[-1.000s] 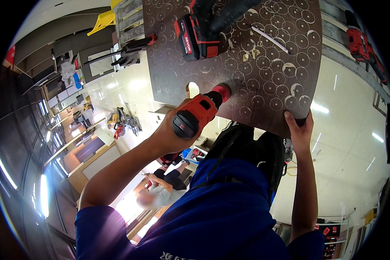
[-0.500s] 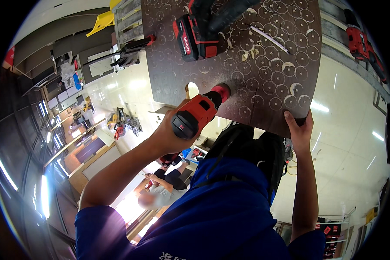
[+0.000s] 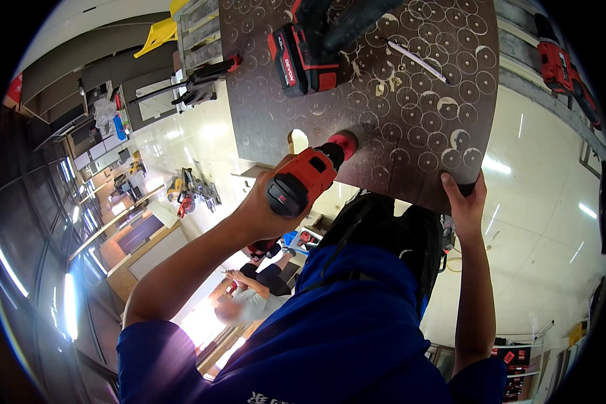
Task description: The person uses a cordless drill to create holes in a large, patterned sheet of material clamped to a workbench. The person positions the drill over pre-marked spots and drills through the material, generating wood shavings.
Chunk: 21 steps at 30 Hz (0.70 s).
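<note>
A red and black cordless drill [image 3: 310, 176] is in my left hand [image 3: 252, 210], whose fingers wrap round its handle. On its front a round red hole saw [image 3: 345, 144] meets the dark brown board [image 3: 266, 124], with pale dust around it. The board's face carries many overlapping ring cuts with small centre holes, and a cut-through hole shows near its left edge. My right hand [image 3: 466, 200] clasps the board's near right corner, thumb on top; its other fingers are mostly hidden below.
On the board lie another power tool with a red and black battery [image 3: 306, 64], a thin white pencil-like stick [image 3: 419, 60] and wood scraps [image 3: 387, 85]. A red drill [image 3: 557, 67] rests on metal rails at far right. A black bar clamp [image 3: 202, 79] is at left. A person [image 3: 256, 296] sits behind.
</note>
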Motion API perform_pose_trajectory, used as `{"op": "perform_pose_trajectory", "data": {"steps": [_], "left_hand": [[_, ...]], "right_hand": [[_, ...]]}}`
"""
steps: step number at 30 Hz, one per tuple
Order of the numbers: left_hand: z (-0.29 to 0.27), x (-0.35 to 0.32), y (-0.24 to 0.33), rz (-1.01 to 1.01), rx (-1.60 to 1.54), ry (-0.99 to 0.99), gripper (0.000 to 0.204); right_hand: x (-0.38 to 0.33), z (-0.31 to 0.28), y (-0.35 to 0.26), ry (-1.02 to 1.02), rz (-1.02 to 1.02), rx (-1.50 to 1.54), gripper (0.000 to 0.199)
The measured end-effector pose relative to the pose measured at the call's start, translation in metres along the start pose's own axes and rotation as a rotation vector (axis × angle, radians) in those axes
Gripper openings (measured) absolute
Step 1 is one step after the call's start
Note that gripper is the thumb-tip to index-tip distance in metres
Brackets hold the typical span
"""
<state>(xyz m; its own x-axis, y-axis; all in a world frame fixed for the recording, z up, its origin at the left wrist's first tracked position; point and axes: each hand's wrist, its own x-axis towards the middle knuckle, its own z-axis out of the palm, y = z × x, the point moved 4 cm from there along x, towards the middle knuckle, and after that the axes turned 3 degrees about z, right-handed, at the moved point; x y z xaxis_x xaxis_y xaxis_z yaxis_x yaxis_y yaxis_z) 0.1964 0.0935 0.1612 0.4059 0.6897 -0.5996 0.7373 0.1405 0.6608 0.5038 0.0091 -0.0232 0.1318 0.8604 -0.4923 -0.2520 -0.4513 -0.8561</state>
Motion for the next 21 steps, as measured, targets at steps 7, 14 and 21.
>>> {"op": "perform_pose_trajectory", "data": {"steps": [7,14,21], "left_hand": [[0.0007,-0.0011,0.0044,-0.031,0.021,0.005,0.042],[0.0001,-0.0021,0.0058,-0.031,0.043,0.014,0.043],[-0.0001,-0.0029,0.0059,-0.065,0.02,-0.004,0.044]], "right_hand": [[-0.0006,0.0004,-0.001,-0.002,0.009,-0.019,0.043],[-0.0002,0.0012,-0.0003,0.0,0.016,0.001,0.043],[-0.0008,-0.0001,0.0017,-0.003,0.012,-0.007,0.043]]}}
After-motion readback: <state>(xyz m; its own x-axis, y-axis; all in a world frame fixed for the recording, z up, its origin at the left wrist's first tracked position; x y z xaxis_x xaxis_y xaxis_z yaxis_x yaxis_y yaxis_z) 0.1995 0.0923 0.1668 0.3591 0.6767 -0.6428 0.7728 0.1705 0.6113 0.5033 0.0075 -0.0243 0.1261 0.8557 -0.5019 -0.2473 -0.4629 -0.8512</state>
